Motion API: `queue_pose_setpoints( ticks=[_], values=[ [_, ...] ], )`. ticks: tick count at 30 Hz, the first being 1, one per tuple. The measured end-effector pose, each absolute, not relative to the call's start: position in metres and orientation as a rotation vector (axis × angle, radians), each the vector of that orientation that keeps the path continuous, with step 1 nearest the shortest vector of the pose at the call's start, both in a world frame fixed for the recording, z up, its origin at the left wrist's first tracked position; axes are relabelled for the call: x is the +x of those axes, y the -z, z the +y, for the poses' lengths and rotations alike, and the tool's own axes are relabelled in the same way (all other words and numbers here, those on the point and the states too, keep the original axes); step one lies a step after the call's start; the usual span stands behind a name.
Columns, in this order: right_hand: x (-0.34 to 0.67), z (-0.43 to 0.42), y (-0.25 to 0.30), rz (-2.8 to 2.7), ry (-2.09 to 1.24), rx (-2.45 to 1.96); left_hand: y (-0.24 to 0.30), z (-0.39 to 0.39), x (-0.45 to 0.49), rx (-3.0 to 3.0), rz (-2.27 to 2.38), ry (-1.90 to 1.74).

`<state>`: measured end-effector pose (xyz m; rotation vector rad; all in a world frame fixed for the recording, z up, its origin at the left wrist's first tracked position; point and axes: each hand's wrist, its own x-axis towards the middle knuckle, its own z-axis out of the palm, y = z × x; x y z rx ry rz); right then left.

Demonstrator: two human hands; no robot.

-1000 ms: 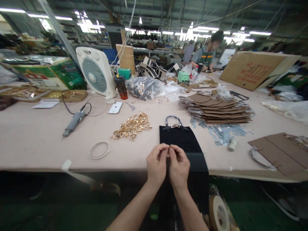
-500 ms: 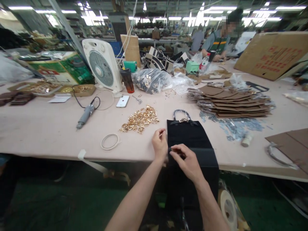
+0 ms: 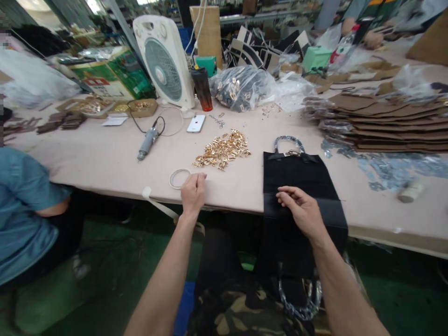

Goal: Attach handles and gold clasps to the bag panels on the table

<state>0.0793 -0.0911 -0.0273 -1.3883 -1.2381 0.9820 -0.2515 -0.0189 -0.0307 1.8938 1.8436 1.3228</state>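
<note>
My left hand (image 3: 194, 193) is closed above the table's front edge, touching or just in front of a thin white ring (image 3: 171, 179) that looks like a narrow tape roll. Whatever its curled fingers hold, if anything, is hidden. Over the black bag piece (image 3: 294, 172), my right hand (image 3: 303, 210) has thumb and fingertips drawn together; anything between them is too small to make out. The bag piece lies partly on the table and hangs over its edge, with a wrapped handle (image 3: 289, 138) at the far end. A second wrapped handle (image 3: 301, 311) hangs low near my lap.
Gold metal fittings (image 3: 226, 149) lie in a pile beyond my left hand. Farther back are a grey electric screwdriver (image 3: 149, 142), a phone (image 3: 196, 123), a tumbler (image 3: 202, 88) and a fan (image 3: 164, 60). Stacked brown panels (image 3: 395, 123) stand right. A person's blue sleeve (image 3: 28, 182) is at left.
My left hand has moved left, away from the bag piece to the white ring. My right hand stays over the bag piece. The view has tilted down and turned left.
</note>
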Motion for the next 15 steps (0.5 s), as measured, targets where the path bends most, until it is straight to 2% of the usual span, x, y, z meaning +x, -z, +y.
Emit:
queue_pose_setpoints(
  ticks=[6,15],
  values=[
    [0.078,-0.093,0.026,-1.246,-0.942,-1.391,0.041,-0.018,-0.242,2.086,2.095,-1.044],
    [0.080,-0.096,0.032,-1.123,-0.922,-1.331,0.045,-0.022,-0.239,2.030,2.169,-1.141]
  ],
)
